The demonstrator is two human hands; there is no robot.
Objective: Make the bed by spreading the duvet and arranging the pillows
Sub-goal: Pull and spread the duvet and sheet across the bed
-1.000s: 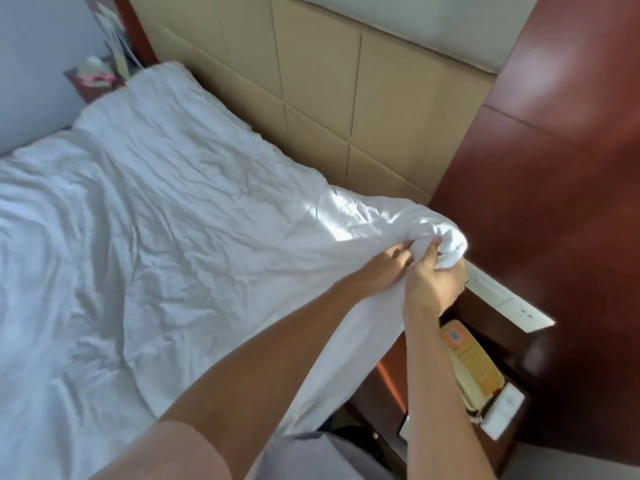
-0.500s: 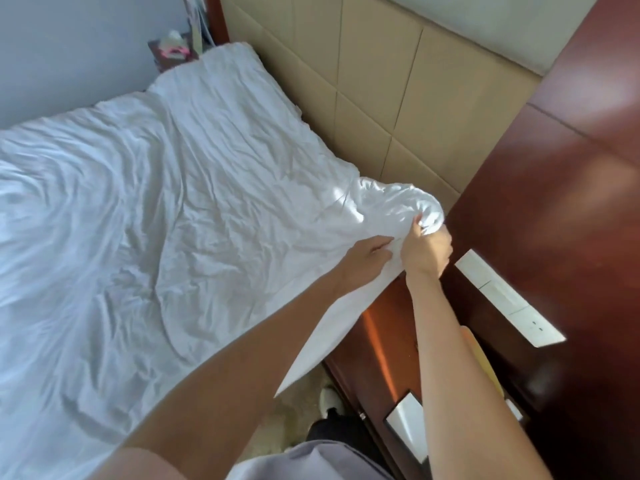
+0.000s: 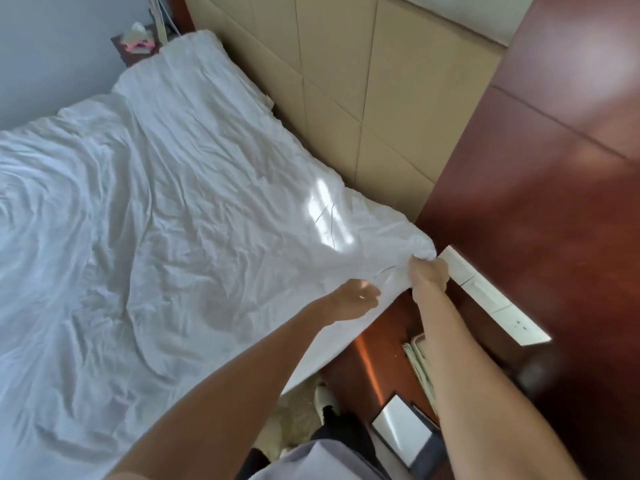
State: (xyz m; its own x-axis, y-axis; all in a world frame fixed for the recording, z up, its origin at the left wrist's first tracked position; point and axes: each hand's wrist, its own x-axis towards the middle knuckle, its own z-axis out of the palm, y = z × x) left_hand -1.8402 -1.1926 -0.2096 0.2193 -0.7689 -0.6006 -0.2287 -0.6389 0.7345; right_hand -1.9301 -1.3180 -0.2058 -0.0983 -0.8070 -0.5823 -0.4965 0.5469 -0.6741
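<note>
Both hands grip the wrinkled white fabric duvet: right hand clenches its corner, left hand pinches the edge just beside it.

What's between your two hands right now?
In the head view, only a short stretch of the wrinkled white duvet spans from left hand to right hand; both grip it.

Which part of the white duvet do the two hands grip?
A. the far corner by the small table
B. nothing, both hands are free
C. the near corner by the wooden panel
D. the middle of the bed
C: the right hand bunches the corner of the duvet beside the wooden panel, and the left hand pinches the edge just below it.
</note>
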